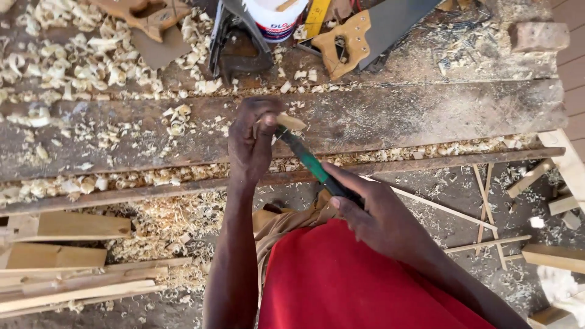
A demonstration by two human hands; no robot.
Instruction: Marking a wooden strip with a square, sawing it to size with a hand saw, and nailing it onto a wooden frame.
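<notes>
Left hand: the left hand (251,143) is raised over the worktop (426,116), forearm running straight up from 6 o'clock, wrist bent slightly so the knuckles face the camera.
Left fingers: curled tight, thumb and fingertips pinching a small pale wood piece (290,122) at the hand's 2 o'clock.
Right hand: the right hand (365,210) sits lower, at 4 o'clock from the left, its forearm entering from the lower right corner.
Right fingers: wrapped closed round the handle of a green-handled tool (312,163), index finger stretched along the shaft toward 10 o'clock.
Tool: it slants from the right hand up to 10 o'clock, its dark tip meeting the wood piece just under the left thumb; whether the tip cuts in or only touches, I cannot tell.
Wood piece: held in the air above the worktop's front planks, not resting on them.
Worktop: rough grey boards strewn with wood shavings (67,61), thickest at 10 o'clock.
Far edge: a handsaw (359,36) with a wooden grip at 1 o'clock, a white bucket (274,18) at 12 o'clock, a dark metal tool (234,49) just beside it.
Below: the person's red garment (353,286) at 6 o'clock; wooden offcuts (67,256) stacked at 8 o'clock.
</notes>
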